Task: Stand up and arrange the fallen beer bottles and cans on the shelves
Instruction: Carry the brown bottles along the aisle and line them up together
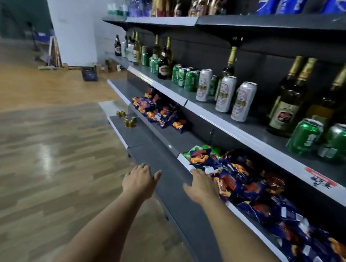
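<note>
On the beer shelf [252,136] we find bare grey deck along the front edge, ahead of the three tall silver cans [226,93], where a hand could slide in. Behind them the green cans [183,77] crowd close, and brown bottles [286,103] stand tall to the right — their necks reach almost to the upper shelf [262,23], leaving little headroom. Two green cans [303,137] at far right sit near the front lip and narrow the gap there. Below, the snack bags [247,184] fill the lower shelf to its edge; between the two bag piles we see an open stretch of deck. The wooden floor [39,149] to the left is wide open.
</note>
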A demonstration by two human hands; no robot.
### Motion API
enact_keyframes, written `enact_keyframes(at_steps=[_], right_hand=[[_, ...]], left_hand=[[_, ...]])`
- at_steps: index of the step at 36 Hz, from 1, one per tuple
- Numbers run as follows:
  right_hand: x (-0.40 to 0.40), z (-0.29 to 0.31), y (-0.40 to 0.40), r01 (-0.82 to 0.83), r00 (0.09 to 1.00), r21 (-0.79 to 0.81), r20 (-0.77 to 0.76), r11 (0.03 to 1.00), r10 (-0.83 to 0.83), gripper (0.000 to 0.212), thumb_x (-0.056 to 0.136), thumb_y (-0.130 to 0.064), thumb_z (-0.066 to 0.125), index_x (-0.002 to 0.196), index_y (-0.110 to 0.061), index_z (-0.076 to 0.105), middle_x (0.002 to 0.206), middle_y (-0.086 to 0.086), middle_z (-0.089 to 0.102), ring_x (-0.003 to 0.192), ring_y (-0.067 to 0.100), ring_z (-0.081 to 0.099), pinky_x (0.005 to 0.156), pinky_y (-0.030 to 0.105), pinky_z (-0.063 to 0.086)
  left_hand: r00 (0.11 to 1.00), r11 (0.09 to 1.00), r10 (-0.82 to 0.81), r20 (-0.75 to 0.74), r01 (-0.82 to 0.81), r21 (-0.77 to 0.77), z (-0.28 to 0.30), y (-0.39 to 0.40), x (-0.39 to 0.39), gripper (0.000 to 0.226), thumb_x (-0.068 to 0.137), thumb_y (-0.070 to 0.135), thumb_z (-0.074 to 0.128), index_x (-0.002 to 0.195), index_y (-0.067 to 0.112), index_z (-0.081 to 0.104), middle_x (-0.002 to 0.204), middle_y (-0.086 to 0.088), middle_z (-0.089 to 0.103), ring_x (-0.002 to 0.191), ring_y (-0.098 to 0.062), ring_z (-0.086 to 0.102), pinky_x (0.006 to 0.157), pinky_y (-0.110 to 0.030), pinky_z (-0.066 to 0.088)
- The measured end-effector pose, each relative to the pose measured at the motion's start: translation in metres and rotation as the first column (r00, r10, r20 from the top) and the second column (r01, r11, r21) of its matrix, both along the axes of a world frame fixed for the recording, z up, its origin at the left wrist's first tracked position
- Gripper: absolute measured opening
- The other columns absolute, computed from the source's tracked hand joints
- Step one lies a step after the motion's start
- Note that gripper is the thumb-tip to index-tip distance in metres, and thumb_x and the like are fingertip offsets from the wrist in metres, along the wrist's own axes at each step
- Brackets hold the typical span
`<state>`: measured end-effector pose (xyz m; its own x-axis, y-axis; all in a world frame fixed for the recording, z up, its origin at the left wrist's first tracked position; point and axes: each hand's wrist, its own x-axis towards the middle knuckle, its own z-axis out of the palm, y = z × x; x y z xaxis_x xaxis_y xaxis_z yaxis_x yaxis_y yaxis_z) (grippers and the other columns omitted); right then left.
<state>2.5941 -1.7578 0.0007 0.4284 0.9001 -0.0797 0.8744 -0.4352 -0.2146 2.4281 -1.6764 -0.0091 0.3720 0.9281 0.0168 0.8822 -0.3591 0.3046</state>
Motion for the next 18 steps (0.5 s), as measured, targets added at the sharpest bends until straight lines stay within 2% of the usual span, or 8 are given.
enact_keyframes(at_steps=[5,8,14,18], right_hand=[[0.0,0.004,0.083,-0.02,1.0,-0.002,0.015,1.0,0.02,0.056,0.093,-0.043,0.052,0.143,-0.019,0.039,0.146,0.004,0.041,0.133,0.027,0.04,0.106,0.041,0.032],[0.007,0.013,0.14,-0.033,0.999,0.019,0.008,0.999,0.033,0.061,0.094,-0.043,0.052,0.147,-0.02,0.033,0.15,0.003,0.037,0.136,0.026,0.037,0.109,0.041,0.031],[0.017,0.036,0.252,-0.049,0.999,0.037,0.016,0.998,0.049,0.054,0.095,-0.041,0.05,0.143,-0.018,0.037,0.148,0.004,0.038,0.134,0.027,0.038,0.11,0.041,0.03],[0.016,0.04,0.317,-0.05,0.998,0.036,0.03,0.998,0.049,0.052,0.095,-0.04,0.051,0.141,-0.019,0.039,0.145,0.004,0.04,0.132,0.026,0.039,0.109,0.042,0.03]], left_hand=[[1.0,0.999,0.025,-0.018,-0.024,0.028,0.005,0.072,-0.007,0.058,0.098,0.058,0.028,0.129,0.015,0.052,0.136,-0.005,0.053,0.127,-0.024,0.048,0.097,-0.037,0.04],[0.999,0.997,0.032,-0.039,-0.03,0.066,0.016,0.124,-0.005,0.055,0.098,0.059,0.028,0.121,0.017,0.055,0.13,-0.005,0.056,0.122,-0.024,0.051,0.093,-0.037,0.042],[0.997,0.993,0.048,-0.064,-0.041,0.109,0.046,0.227,-0.001,0.058,0.099,0.059,0.027,0.13,0.016,0.051,0.137,-0.005,0.052,0.123,-0.025,0.051,0.093,-0.037,0.043],[0.995,0.992,0.068,-0.072,-0.06,0.11,0.049,0.289,-0.008,0.058,0.099,0.059,0.027,0.13,0.016,0.051,0.138,-0.005,0.052,0.125,-0.024,0.05,0.092,-0.037,0.044]])
